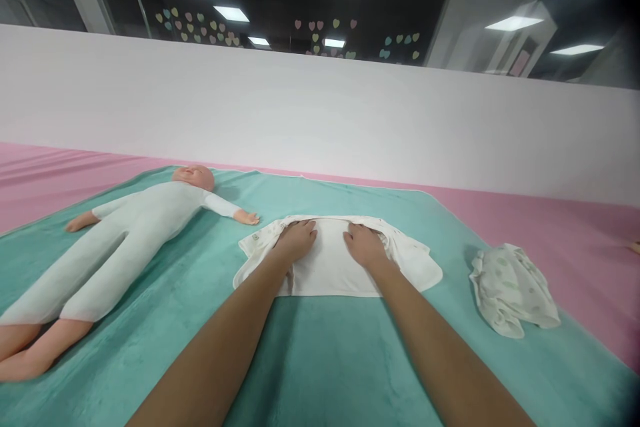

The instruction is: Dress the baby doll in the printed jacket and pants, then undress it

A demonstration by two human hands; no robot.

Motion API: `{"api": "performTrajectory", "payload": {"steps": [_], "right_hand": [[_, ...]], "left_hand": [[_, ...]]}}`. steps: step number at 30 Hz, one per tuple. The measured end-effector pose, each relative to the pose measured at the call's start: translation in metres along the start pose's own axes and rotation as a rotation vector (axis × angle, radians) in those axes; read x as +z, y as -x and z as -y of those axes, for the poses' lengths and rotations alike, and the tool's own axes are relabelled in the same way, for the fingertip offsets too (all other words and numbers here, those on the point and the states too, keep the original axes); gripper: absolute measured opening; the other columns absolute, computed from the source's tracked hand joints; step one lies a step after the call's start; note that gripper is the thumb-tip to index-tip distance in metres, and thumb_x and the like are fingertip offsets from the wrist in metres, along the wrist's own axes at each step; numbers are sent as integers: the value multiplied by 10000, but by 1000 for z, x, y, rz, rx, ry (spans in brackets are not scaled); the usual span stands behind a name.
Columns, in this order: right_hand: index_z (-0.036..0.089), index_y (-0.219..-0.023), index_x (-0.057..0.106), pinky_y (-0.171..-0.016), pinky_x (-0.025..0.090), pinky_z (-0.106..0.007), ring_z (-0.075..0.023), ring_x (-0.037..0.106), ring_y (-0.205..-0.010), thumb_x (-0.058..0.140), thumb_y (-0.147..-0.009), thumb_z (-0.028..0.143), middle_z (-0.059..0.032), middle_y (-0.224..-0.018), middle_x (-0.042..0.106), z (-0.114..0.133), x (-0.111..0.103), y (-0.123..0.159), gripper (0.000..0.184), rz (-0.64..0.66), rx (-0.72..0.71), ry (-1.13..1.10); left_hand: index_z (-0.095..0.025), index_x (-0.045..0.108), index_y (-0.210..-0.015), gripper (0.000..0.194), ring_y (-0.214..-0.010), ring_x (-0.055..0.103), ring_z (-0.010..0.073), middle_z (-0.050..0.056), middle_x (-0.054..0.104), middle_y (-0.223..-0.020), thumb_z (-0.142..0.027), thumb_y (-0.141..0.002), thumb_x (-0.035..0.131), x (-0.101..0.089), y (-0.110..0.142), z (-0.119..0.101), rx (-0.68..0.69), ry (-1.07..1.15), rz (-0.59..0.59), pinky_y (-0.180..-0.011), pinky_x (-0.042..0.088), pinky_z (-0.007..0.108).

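A small white baby top (330, 267) with a faint print lies spread on the green blanket, its front panels folded out to the sides. My left hand (299, 240) rests on the left panel near the neckline, fingers stretched out and partly over the edge of the cloth. On the opposite panel lies my right hand (365, 245), its fingers also extended and apart. Neither hand is closed around the fabric. To the left, a baby doll (145, 220) in a pale suit is on its back, one arm reaching toward the top.
A crumpled white cloth with green spots (513, 290) sits to the right on the green blanket (330, 360). Pink sheeting (575, 247) shows around the blanket. Behind stands a low white wall (320, 120) with dark windows above. Something skin-coloured is cut off at the right edge.
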State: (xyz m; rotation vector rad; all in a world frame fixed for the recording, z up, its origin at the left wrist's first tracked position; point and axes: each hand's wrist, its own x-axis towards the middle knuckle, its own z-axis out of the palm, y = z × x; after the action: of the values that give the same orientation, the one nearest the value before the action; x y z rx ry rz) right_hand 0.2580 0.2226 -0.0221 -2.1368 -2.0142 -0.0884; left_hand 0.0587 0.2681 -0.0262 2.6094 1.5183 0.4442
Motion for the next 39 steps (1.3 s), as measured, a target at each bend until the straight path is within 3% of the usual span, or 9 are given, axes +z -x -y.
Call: {"api": "performTrajectory", "payload": {"steps": [12,15,21,24,28,34,39], "right_hand": [[87,-1139,543,-952,284,-462,-314,472,-1132,245,-910,445,-195,-1190,564,-5,9,-8,519,6,59,-15],[95,-1183,523,-980,270,-449,-302,448,-1166,254,-916,415,-181,-1232,544,-4,5,-4,496,-2,-10,-30],[175,-1370,364,-1084,159,-282,-167,265,-1330,263,-925,427,-52,-1448,344,16,3,2,522,0,-307,-116],[160,-1396,322,-1088,146,-316,-187,230,-1350,217,-920,494,-76,-1470,293,20,7,-1,591,46,-372,-139],[145,-1402,304,-1080,130,-359,-212,208,-1355,155,-910,548,-104,-1472,280,11,13,-6,653,91,-251,-65],[86,-1400,286,-1080,109,-398,-233,221,-1346,133,-910,539,-155,-1453,295,0,14,-9,684,77,-178,-48],[62,-1404,274,-1085,101,-378,-228,173,-1365,128,-907,546,-158,-1473,251,4,13,-2,709,79,-202,-39]], "left_hand": [[-238,435,-1291,433,-1189,448,244,52,480,-1343,-369,-921,252,2,0,3,4,-1,-13,-968,345,386],[-221,498,-1223,405,-1134,489,245,64,533,-1279,-344,-917,263,-1,1,1,21,-11,-28,-930,375,381],[-181,616,-974,360,-995,564,218,89,626,-1090,-240,-910,267,-8,6,-11,90,-43,-54,-879,404,342],[-187,593,-1049,333,-1122,504,209,84,572,-1210,-221,-904,296,-6,9,-17,138,-50,-52,-970,351,334],[-218,521,-1204,372,-1271,376,182,48,441,-1377,-282,-931,275,0,8,-18,180,-43,-8,-1059,264,324],[-193,397,-1335,459,-1318,313,215,79,323,-1453,-363,-944,228,2,8,-15,131,-38,60,-1064,258,385],[-237,328,-1379,511,-1313,320,251,76,299,-1465,-447,-941,173,0,8,-16,85,-14,100,-1034,283,453]]}}
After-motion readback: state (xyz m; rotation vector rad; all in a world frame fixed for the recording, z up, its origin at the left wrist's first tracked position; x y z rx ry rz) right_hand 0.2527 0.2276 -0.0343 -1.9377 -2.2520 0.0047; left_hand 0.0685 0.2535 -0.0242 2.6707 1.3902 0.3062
